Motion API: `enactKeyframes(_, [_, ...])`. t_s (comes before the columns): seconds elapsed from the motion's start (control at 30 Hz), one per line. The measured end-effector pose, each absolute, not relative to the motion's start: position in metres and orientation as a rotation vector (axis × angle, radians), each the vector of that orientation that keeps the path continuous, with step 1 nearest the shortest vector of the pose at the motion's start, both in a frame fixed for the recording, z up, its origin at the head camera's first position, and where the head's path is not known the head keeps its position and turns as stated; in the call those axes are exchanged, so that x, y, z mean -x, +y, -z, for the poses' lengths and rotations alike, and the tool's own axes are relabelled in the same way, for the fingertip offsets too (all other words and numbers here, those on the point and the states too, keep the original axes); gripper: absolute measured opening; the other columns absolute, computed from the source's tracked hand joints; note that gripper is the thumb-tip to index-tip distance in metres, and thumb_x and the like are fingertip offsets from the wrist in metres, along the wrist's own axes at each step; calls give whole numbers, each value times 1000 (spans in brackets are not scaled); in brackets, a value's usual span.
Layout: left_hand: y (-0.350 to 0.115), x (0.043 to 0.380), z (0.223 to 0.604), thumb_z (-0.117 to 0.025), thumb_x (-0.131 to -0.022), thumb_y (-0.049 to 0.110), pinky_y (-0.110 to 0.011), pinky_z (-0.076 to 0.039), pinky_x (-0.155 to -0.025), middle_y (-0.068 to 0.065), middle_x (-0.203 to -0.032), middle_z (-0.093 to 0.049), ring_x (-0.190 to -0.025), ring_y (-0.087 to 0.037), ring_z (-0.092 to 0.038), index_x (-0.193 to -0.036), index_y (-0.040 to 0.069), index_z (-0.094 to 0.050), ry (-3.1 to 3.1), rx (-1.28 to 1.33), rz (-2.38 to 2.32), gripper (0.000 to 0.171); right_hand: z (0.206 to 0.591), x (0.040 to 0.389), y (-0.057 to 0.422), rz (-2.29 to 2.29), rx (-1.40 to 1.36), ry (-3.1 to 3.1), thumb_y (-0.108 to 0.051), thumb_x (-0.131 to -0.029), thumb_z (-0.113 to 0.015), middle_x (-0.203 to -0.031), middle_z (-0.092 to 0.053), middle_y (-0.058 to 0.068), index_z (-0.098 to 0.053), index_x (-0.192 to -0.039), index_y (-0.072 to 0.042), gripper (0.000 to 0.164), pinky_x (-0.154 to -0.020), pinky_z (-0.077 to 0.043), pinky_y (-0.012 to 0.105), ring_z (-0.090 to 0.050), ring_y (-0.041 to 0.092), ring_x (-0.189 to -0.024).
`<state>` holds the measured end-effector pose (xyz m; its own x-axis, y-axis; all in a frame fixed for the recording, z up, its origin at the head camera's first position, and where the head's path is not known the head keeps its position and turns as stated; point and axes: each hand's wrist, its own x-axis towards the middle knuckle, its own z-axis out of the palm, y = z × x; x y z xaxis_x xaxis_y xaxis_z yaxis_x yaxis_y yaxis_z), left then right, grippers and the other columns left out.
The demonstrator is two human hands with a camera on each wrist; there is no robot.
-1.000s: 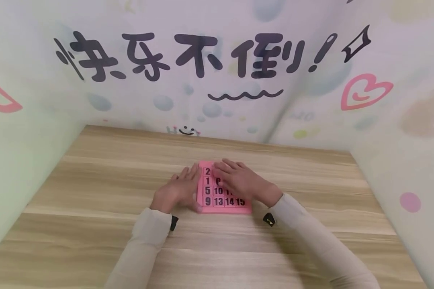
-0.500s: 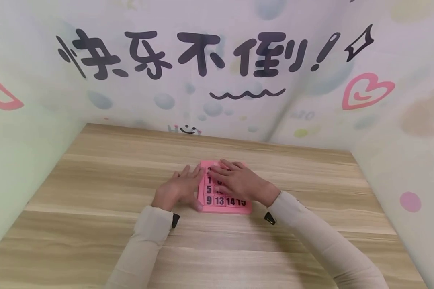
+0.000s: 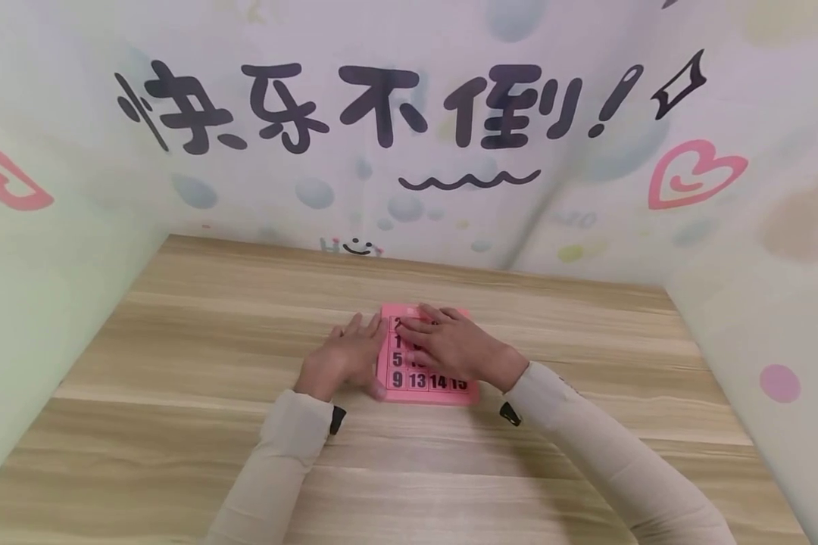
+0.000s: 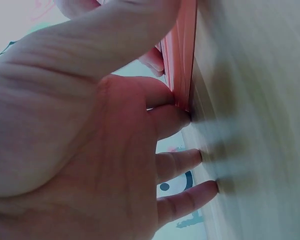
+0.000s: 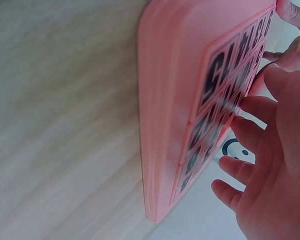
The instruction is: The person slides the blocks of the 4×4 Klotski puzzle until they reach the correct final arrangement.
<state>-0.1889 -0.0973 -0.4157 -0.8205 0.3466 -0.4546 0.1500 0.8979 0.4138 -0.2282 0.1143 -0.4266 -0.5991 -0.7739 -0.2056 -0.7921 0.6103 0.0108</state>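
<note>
A pink number slide puzzle [image 3: 426,397] lies flat on the table, its black-numbered tiles set inside a raised frame. Along its left side rests my left hand [image 3: 346,359], the thumb by the near corner. In the left wrist view, fingers of that hand touch the puzzle's edge [image 4: 185,55], while the outer two touch the tabletop. My right hand [image 3: 458,347] reaches over the tiles from the right, fingers extended, with fingertips at the upper left tiles. It hides much of the middle and upper right; the bottom row shows 9, 13, 14 and 15.
The wood-grain table [image 3: 198,325] is bounded at the back and both sides by pale printed walls [image 3: 279,193]. Large black characters [image 3: 382,106] and a pink heart [image 3: 695,175] mark the back and right walls. Each wrist carries a black device [image 3: 510,413].
My right hand's fingers have shifted left across the upper tiles, then stayed about there. The left hand keeps to the puzzle's left edge. The whole view has drifted slightly.
</note>
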Motion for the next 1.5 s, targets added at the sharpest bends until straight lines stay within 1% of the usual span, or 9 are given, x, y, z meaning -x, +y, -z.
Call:
enactKeyframes(0.33, [-97, 190, 417, -86, -74, 35, -53, 0, -124, -7, -167, -1, -153, -32, 8, -160, 9, -7, 2523, -355, -509, 120, 426, 229, 115, -69, 1269, 2662, -45, -106, -37, -158, -36, -1, -38, -154, -22, 53, -120, -24, 55, -22, 33, -151])
enactKeyframes(0.57, [-98, 190, 417, -85, -74, 36, -54, 0, -124, -7, -167, -1, -153, -34, 8, -160, 9, -6, 2523, -370, -493, 120, 427, 229, 117, -70, 1269, 2658, -45, -106, -36, -158, -37, -1, -39, -153, -22, 52, -119, -25, 56, -24, 34, -150])
enactKeyframes(0.9, [-98, 190, 417, -86, -74, 37, -53, 0, -124, -7, -167, 0, -153, -34, 8, -160, 8, -8, 2522, -363, -490, 120, 429, 229, 121, -60, 1256, 2678, -45, -106, -36, -157, -38, -3, -41, -152, -24, 50, -118, -26, 57, -25, 32, -150])
enactKeyframes(1.2, [-98, 190, 418, -85, -74, 37, -53, 0, -124, -7, -167, -1, -153, -33, 8, -160, 9, -8, 2524, -366, -498, 120, 428, 229, 127, -47, 1242, 2675, -43, -107, -36, -157, -37, -1, -39, -153, -22, 50, -118, -26, 57, -26, 34, -149])
enactKeyframes(1.5, [-98, 190, 417, -86, -74, 36, -53, 1, -123, -7, -167, 1, -153, -33, 9, -160, 9, -6, 2514, -355, -503, 120, 429, 230, 131, -53, 1242, 2688, -44, -107, -36, -156, -38, -2, -40, -152, -23, 50, -118, -27, 56, -27, 32, -149])
